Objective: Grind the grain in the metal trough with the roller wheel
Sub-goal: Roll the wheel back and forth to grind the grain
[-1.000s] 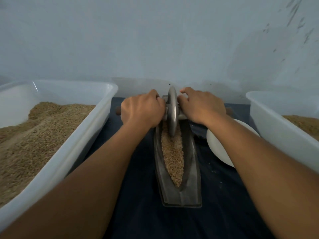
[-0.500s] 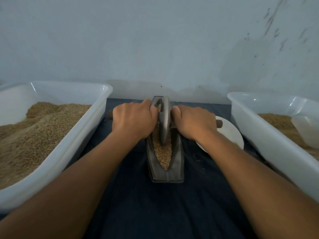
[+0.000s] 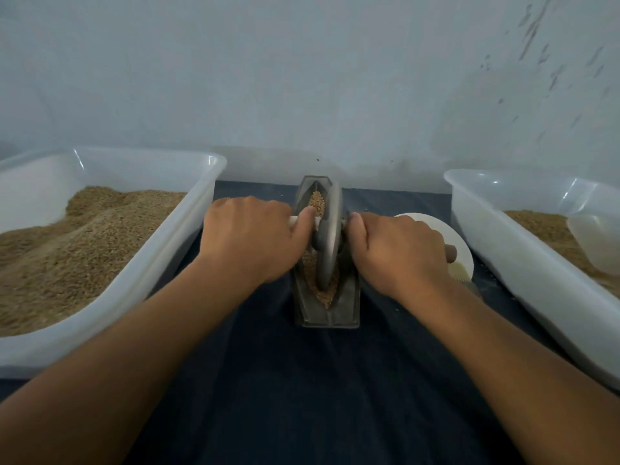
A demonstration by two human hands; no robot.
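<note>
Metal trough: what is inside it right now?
Inside the metal trough lies brown grain, with the roller wheel standing upright in it. The wheel and both hands cover the middle stretch, so the grain there is hidden.

One head-worn wide-angle view looks forward and down, close over both forearms; the wall fills the upper half of the frame.

- Grey metal trough and grey roller wheel
- Golden-brown grain
- Translucent white tubs, left and right
- White plate
- Plain dark navy cloth
- Pale blue-grey wall, dark flecks far right
</note>
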